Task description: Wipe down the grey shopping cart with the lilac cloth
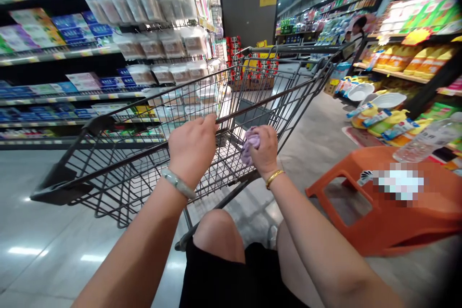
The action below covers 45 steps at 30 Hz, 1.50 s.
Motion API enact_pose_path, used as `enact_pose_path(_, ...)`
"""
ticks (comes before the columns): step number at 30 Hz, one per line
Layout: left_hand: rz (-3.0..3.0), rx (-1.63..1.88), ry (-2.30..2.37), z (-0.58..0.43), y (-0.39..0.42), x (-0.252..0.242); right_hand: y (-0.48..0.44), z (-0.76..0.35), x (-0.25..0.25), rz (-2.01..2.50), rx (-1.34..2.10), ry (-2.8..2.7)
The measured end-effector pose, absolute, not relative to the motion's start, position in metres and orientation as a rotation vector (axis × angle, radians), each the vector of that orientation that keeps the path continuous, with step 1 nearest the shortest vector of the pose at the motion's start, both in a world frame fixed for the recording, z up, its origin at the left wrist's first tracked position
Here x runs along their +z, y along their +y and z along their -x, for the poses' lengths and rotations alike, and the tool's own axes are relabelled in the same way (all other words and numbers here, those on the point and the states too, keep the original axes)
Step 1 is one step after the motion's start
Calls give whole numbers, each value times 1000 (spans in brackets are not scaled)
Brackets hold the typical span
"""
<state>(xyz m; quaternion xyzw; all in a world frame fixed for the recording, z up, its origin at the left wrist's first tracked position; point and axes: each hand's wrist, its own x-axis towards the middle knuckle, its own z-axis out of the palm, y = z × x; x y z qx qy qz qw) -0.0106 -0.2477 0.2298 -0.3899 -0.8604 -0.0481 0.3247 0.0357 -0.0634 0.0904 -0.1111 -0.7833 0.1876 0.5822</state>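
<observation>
The dark wire cart rim (126, 160) is gripped by the curled left hand (193, 147); a soft, crumpled purple cloth (249, 147) is clutched in the closed right hand (266, 148).

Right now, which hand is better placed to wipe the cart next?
Probably the right hand: it holds the purple cloth close to the cart, while the left hand is at the near top rail, with no cloth visible.

Arms (147, 240) extended forward, left grip (194, 143) palm-down, right grip (266, 147) clenched
</observation>
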Motion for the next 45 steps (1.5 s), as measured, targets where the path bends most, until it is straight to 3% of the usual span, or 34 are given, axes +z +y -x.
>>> enact_pose_path(5,1149,-248,-2167,18,-266,246,-73,-35,87,241,513,-1871)
enact_pose_path(12,943,52,-2399,13,-314,252,-58,-36,85,262,520,-1834)
enact_pose_path(15,838,29,-2499,9,-321,246,-67,-34,84,270,562,-1802)
enact_pose_path(21,739,98,-2490,10,-315,236,-105,-32,94,-40,516,-1847)
enact_pose_path(27,758,85,-2391,17,-310,229,-124,-29,78,-13,385,-1968)
enact_pose_path(33,769,87,-2391,17,-308,228,-165,-22,88,-379,153,-1912)
enact_pose_path(38,783,108,-2392,16,-304,228,-147,-13,122,-163,288,-1724)
enact_pose_path(45,800,83,-2340,17,-295,226,-168,-8,112,-265,203,-1874)
